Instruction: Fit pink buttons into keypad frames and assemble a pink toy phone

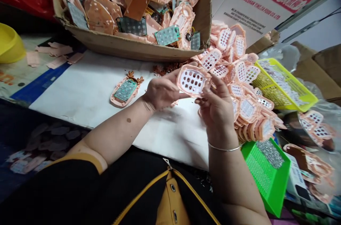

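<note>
Up over the white work surface (pixel 87 76), a pink plastic shell (pixel 193 80) with a white, hole-filled insert is held between my two hands. My left hand (pixel 163 92) grips its left edge, fingers behind and thumb below. On the opposite edge, my right hand (pixel 220 108) has fingers and thumb closed around the rim. Left of my hands lies another pink shell (pixel 114 100) carrying a green circuit board (pixel 126 89), with brown antler-shaped pieces (pixel 135 77) at its top. More small brown pieces (pixel 160 70) lie partly hidden behind my left hand.
A cardboard box (pixel 128 48) of shells and circuit boards stands at the back. Stacked pink shells (pixel 247 108) crowd the right, beside a yellow basket (pixel 287 93) and a green basket (pixel 259 175) holding small metal parts. Pink strips (pixel 58 51) lie at left near a yellow container (pixel 10 44).
</note>
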`<state>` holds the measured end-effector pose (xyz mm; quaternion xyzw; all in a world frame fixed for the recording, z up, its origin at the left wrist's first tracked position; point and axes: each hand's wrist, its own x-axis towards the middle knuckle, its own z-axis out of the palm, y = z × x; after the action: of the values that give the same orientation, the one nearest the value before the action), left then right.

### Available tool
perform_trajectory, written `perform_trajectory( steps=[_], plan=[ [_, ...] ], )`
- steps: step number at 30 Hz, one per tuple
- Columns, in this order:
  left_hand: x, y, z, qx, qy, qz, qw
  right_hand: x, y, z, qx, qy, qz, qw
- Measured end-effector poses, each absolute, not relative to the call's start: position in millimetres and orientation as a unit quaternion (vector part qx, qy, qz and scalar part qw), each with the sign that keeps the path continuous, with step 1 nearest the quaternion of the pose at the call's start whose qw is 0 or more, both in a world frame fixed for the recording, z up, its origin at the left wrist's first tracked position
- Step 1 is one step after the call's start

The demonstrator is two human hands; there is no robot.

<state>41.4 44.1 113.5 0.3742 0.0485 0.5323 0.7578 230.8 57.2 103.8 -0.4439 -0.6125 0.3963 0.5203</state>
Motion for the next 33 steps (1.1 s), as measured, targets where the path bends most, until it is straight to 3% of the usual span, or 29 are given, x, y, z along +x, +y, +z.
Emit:
perform_trajectory(
  steps=[7,12,14,17,21,25,28,33],
  plan=[
    [47.4,49.9,101.9,0.354,0.135,0.36,0.852,216.8,69.8,127.0,-0.47,-0.722,0.213,0.462],
    [43.1,52.6,110.2,0.298,0.176,0.473,0.81,215.3,75.0,113.7,-0.507,-0.715,0.131,0.463],
    [41.7,54.5,116.6,0.26,0.203,0.557,0.762,213.3,72.8,101.3,-0.559,-0.737,0.133,0.355],
    [42.9,56.3,121.3,0.215,0.23,0.623,0.716,202.7,65.3,85.3,-0.607,-0.778,0.111,0.12],
    [44.4,57.0,118.2,0.201,0.227,0.625,0.719,189.4,60.5,76.2,-0.612,-0.79,0.027,0.028],
    [42.4,59.4,115.6,0.185,0.233,0.614,0.731,192.0,62.9,70.7,-0.591,-0.806,0.007,0.034],
    [42.2,63.3,113.6,0.157,0.261,0.612,0.73,201.8,65.7,63.8,-0.583,-0.808,0.012,0.087],
    [48.5,69.0,100.7,0.153,0.268,0.625,0.717,213.8,59.3,66.4,-0.514,-0.765,-0.014,0.387]
  ],
)
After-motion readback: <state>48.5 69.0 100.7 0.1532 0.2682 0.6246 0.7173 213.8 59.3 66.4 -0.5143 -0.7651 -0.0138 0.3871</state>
